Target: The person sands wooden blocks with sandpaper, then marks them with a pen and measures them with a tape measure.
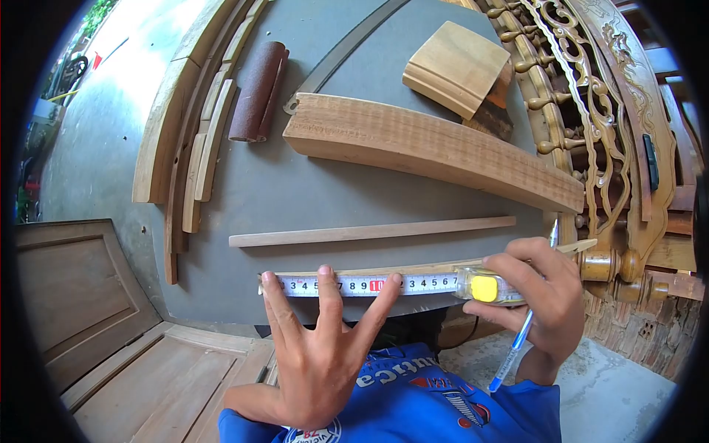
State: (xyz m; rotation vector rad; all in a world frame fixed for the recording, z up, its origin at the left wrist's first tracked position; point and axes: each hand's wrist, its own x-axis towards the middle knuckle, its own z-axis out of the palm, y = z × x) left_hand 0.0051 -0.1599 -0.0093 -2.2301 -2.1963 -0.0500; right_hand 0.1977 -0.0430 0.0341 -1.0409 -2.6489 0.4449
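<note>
A tape measure's extended blade (pixel 354 285) lies along a thin wooden strip (pixel 421 266) at the near edge of the grey tabletop. Spread fingers of my left hand (pixel 314 347) press on the blade, one at its hooked end. My right hand (pixel 543 295) grips the clear tape measure case (pixel 484 288) with its yellow button. A blue-and-white pen (pixel 511 354) is also held in that hand, slanting past the palm. Just beyond the blade, apart from both hands, a second thin wooden strip (pixel 369 232) rests on the table.
Farther back lie a thick wooden beam (pixel 428 151), a moulded wood block (pixel 458 66), a handsaw (pixel 343 52) and rolled sandpaper (pixel 258 92). Long wood pieces (pixel 173 125) line the left side. Carved furniture (pixel 605 111) stands right; wooden panels (pixel 96 295) stand lower left.
</note>
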